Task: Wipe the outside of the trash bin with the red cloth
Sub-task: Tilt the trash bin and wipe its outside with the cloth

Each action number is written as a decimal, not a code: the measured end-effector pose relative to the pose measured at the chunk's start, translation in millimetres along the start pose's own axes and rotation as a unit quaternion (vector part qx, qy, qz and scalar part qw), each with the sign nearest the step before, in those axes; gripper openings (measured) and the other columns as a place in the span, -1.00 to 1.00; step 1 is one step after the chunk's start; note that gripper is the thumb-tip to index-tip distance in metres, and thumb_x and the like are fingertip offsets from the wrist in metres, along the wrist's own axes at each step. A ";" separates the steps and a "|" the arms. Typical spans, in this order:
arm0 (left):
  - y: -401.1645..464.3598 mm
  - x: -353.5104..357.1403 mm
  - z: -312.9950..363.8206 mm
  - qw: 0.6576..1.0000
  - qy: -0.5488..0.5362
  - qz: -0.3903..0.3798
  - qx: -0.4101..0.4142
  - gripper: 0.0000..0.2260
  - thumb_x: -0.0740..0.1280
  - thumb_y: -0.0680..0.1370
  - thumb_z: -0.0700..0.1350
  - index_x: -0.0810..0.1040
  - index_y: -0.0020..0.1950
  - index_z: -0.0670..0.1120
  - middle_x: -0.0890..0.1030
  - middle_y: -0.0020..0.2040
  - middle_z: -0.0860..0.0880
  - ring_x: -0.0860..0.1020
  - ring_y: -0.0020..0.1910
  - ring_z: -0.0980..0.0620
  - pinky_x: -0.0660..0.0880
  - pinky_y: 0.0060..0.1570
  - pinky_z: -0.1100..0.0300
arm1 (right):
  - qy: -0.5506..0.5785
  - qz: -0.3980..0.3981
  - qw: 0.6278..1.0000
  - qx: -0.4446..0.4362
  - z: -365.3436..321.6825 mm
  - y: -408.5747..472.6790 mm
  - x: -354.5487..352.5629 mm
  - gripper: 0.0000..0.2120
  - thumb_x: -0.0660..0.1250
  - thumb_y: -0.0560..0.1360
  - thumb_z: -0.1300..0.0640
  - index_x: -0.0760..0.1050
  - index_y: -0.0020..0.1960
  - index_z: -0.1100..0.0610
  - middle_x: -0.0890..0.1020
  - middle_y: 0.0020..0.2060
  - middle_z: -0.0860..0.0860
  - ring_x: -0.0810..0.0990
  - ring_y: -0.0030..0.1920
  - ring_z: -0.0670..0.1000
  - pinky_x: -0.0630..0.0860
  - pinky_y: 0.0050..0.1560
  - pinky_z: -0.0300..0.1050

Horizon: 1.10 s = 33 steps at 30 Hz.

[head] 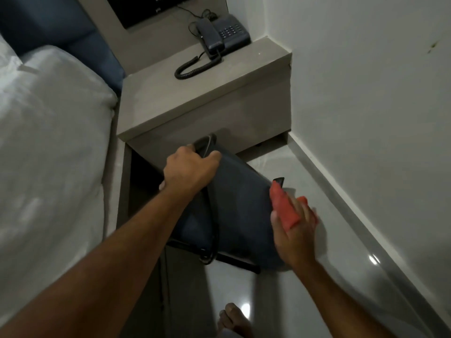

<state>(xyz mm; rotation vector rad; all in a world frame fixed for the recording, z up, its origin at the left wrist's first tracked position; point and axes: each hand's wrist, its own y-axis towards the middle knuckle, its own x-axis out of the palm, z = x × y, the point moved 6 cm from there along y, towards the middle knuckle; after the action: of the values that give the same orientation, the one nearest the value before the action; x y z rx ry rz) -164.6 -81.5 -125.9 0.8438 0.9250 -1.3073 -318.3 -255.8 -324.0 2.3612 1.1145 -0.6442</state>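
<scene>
A dark grey trash bin (240,211) is tipped over on the floor in front of the nightstand, its base end pointing away from me. My left hand (189,170) grips its far end near a black foot pedal (206,143). My right hand (294,230) presses a folded red cloth (284,207) against the bin's right side. The cloth lies under my fingers, with its tip reaching toward the bin's far right corner.
A grey nightstand (195,93) with a dark corded telephone (220,35) stands behind the bin. A bed with white sheets (48,142) fills the left. A white wall and skirting (353,191) run along the right. My bare foot (233,320) is on the glossy floor.
</scene>
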 end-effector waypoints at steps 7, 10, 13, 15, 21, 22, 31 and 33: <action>-1.0 -5.8 -6.1 0.999 -0.009 0.000 -0.040 -0.49 0.24 0.28 0.31 0.60 0.05 0.01 0.52 -0.25 0.01 0.49 -0.34 0.00 0.52 -0.28 0.09 | -0.101 -0.067 0.924 -0.362 -110.8 0.8 30.0 -0.20 0.33 0.43 -0.15 0.13 0.61 -0.12 0.20 0.62 0.08 0.21 0.57 0.26 0.12 0.49 0.37; 3.4 -7.3 -9.9 0.999 -0.009 -0.004 -0.040 -0.51 0.26 0.33 0.29 0.61 0.00 -0.05 0.55 -0.25 -0.03 0.54 -0.33 -0.05 0.53 -0.33 0.11 | -0.164 -0.115 0.833 -0.516 -138.7 -30.4 56.3 -0.38 0.23 0.51 -0.18 0.28 0.55 -0.13 0.21 0.62 0.07 0.11 0.60 0.30 -0.13 0.50 0.49; 6.2 -6.6 -9.6 1.000 0.001 0.006 -0.027 -0.52 0.25 0.33 0.28 0.63 0.01 -0.05 0.57 -0.23 -0.06 0.58 -0.27 -0.10 0.57 -0.24 0.06 | -0.314 -0.179 0.681 -0.637 -140.9 -67.9 91.2 -0.42 -0.07 0.53 0.01 0.43 0.48 -0.15 0.43 0.53 -0.10 0.20 0.61 0.10 -0.50 0.44 0.44; 4.7 -1.8 -2.5 1.000 0.018 0.003 -0.002 -0.51 0.23 0.32 0.28 0.62 0.04 -0.02 0.55 -0.16 -0.07 0.57 -0.12 -0.16 0.56 -0.05 -0.05 | -0.361 -0.187 0.667 -0.625 -124.0 -82.6 99.4 -0.44 -0.01 0.51 0.05 0.52 0.41 -0.17 0.54 0.44 -0.16 0.33 0.55 -0.01 -0.44 0.50 0.36; 4.6 0.4 4.5 0.998 0.020 0.000 0.052 -0.52 0.25 0.34 0.27 0.61 0.11 0.02 0.60 -0.02 -0.12 0.56 0.08 -0.25 0.49 0.05 -0.02 | -0.219 -0.039 0.874 -0.432 4.4 -112.0 40.1 -0.36 0.34 0.43 -0.02 0.36 0.51 -0.13 0.33 0.55 -0.03 0.10 0.61 0.14 -0.04 0.51 0.35; 5.4 -1.8 3.1 0.998 0.021 0.003 0.058 -0.51 0.26 0.36 0.26 0.62 0.14 0.00 0.63 0.02 -0.16 0.57 0.10 -0.26 0.50 0.04 0.02 | -0.190 -0.039 0.902 -0.385 23.8 -112.9 30.9 -0.34 0.35 0.44 -0.03 0.32 0.53 -0.14 0.31 0.55 0.03 0.05 0.63 0.17 0.00 0.52 0.38; -36.3 -2.1 20.6 0.989 0.008 0.022 0.146 -0.31 0.26 0.39 0.21 0.40 0.46 -0.09 0.61 0.24 -0.22 0.53 0.24 -0.26 0.45 0.24 -0.04 | 0.125 0.032 0.986 0.105 -12.4 -17.9 1.8 -0.43 0.09 0.59 -0.16 0.10 0.57 -0.11 0.42 0.52 0.11 0.34 0.52 0.17 0.34 0.46 0.34; -54.7 10.1 33.9 0.972 0.026 0.006 0.232 -0.28 0.26 0.40 0.20 0.33 0.50 -0.08 0.51 0.36 -0.20 0.46 0.34 -0.21 0.38 0.34 -0.15 | 0.226 0.019 0.966 0.127 -37.1 -0.4 1.0 -0.42 0.13 0.56 -0.24 0.22 0.55 -0.16 0.43 0.51 -0.02 0.37 0.51 0.00 0.33 0.49 0.22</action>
<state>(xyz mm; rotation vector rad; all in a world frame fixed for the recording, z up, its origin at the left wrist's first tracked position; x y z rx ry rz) -216.0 -121.0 -121.0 1.2453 0.6593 -1.5235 -309.9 -233.8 -295.3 2.8379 1.2236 -0.2456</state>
